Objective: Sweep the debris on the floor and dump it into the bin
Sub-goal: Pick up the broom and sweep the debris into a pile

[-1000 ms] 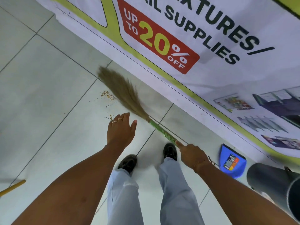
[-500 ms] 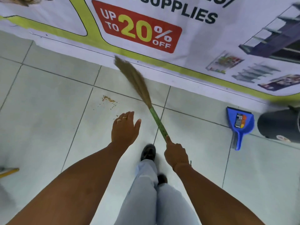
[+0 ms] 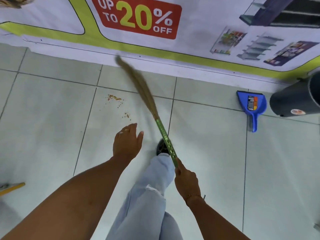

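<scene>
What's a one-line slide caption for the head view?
Right hand swings a grass broom beside scattered debris on floor tiles; blue dustpan and dark bin wait nearby.

The broom point(image 3: 138, 87) bristles beyond the right hand point(image 3: 186, 182) are smeared with motion blur. Far right of that hand, the dark bin point(image 3: 294, 101) runs off the frame. Left of the left hand point(image 3: 127, 144), a yellow stick point(image 3: 13, 187) is cropped.

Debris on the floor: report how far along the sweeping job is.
Done: nothing dumped yet. In hand: the right hand grips the broom; the left hand is empty. Left: gather the scattered debris, load the blue dustpan, empty it into the bin.
</scene>
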Tool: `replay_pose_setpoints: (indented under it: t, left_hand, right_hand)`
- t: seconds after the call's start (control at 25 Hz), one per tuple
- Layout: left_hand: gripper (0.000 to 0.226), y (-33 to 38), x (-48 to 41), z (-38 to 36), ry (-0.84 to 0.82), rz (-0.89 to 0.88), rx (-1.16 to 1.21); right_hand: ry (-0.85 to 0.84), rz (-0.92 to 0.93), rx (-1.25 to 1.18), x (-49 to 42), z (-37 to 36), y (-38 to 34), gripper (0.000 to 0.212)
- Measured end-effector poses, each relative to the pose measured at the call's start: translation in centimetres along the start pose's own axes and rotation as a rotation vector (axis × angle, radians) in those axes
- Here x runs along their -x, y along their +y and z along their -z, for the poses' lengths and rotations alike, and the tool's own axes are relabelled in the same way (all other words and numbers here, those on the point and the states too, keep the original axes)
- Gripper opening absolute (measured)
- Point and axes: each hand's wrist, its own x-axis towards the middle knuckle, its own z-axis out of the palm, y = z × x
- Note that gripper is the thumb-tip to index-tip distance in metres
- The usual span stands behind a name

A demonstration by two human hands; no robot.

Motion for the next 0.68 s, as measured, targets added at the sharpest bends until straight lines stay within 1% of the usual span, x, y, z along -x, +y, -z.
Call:
replay_pose_setpoints:
  t: [0.12,0.2,0.28,0.36,0.4,0.48,0.52,0.6,0.64,0.68]
  left_hand:
    - [0.055,-1.5,4.0,-0.5,-0.008,-0.022,0.018]
    - [0.052,-2.6,6.8,-0.8,0.016,-0.033,0.037]
    - [0.046,-3.3,8.7,-0.9,-0.009,0.001,0.066]
    - [0.048,-4.8,10.7,-1.3,-0.024,0.026,0.072]
    - [0.051,-5.4,11.5,-1.4,-0.01,0.019,0.067]
    - [0.064,-7.1,12.7,-1.6,0.012,0.011,0.068]
    - [0.067,-8.1,13.2,-1.6,0.013,0.009,0.068]
    - [0.069,-10.0,13.7,-1.5,0.021,-0.003,0.054]
    - [0.069,-11.2,13.8,-1.3,0.022,-0.01,0.049]
    - [0.068,-12.2,13.9,-1.0,0.018,-0.011,0.045]
  right_hand:
    - [0.075,-0.103,-0.077,4.0,-4.1,1.6,0.05]
    - [0.064,-0.189,-0.096,6.9,-6.5,2.6,0.047]
    - [-0.025,-0.249,-0.031,9.0,-8.7,3.6,0.046]
    - [-0.162,-0.251,0.057,11.1,-11.6,3.4,0.047]
    - [-0.227,-0.255,0.059,11.6,-13.0,3.0,0.047]
    - [-0.3,-0.275,-0.036,12.3,-16.0,1.0,0.046]
    - [-0.299,-0.318,-0.128,12.3,-17.5,-0.4,0.044]
    - [-0.237,-0.415,-0.356,11.8,-19.9,-3.2,0.037]
    - [-0.21,-0.418,-0.419,11.4,-21.0,-4.7,0.035]
    - [-0.213,-0.37,-0.435,11.1,-21.6,-6.3,0.036]
